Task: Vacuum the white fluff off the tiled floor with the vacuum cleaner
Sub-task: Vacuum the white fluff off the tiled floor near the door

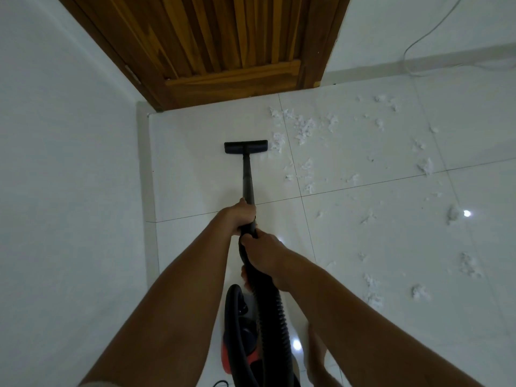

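Observation:
A black vacuum wand point(248, 177) runs from my hands down to a flat black floor nozzle point(245, 147) resting on the white tiled floor point(363, 224). My left hand point(242, 216) grips the wand higher up, and my right hand point(264, 254) grips it just below, where the ribbed black hose point(272, 308) begins. White fluff point(304, 129) lies scattered right of the nozzle, with more clumps point(469, 265) spread across the tiles to the right. The black and red vacuum body point(240, 339) stands on the floor under my arms.
A wooden door point(223, 43) in a dark frame is shut straight ahead. A white wall point(69, 163) runs along the left side. A thin white cable point(427, 32) hangs down the right wall. My bare foot point(317, 356) stands right of the vacuum body.

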Demonstrator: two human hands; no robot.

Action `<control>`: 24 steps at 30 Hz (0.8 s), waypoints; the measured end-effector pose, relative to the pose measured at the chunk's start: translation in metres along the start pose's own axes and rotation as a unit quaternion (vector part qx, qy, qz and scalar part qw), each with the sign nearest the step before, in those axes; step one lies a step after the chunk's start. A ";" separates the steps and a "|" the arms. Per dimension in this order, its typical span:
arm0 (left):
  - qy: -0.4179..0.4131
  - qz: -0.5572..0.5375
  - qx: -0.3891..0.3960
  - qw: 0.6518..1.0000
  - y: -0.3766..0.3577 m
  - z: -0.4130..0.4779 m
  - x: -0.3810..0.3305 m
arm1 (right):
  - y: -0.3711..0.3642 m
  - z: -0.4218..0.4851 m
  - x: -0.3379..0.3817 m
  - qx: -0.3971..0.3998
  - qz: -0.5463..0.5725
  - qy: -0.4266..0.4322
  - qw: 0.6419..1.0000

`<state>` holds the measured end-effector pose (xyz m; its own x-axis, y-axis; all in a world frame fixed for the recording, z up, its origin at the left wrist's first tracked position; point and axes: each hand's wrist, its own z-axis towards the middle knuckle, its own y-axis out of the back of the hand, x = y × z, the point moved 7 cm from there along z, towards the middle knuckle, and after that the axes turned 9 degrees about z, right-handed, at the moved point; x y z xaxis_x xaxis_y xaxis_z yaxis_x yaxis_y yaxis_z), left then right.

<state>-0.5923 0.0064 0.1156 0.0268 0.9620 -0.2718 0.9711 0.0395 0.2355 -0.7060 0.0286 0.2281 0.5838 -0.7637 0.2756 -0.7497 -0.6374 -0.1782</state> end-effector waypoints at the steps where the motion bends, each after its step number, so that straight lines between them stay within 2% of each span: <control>1: 0.003 0.002 0.003 1.000 0.001 -0.001 -0.003 | 0.001 -0.002 0.003 0.002 -0.002 -0.003 1.000; 11: 0.023 0.070 0.002 0.997 -0.015 -0.063 -0.022 | 0.026 -0.058 0.016 -0.005 -0.056 0.017 0.998; 20: 0.038 0.034 -0.009 0.999 -0.081 -0.098 0.014 | 0.058 -0.095 -0.044 0.001 -0.122 0.048 0.991; 24: 0.033 0.056 -0.013 0.998 -0.119 -0.108 0.032 | 0.076 -0.098 -0.084 0.005 -0.149 0.046 0.988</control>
<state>-0.7331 0.0616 0.1799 0.1185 0.9764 -0.1806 0.9564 -0.0634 0.2850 -0.8432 0.0543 0.2841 0.7461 -0.5304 0.4025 -0.5459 -0.8334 -0.0863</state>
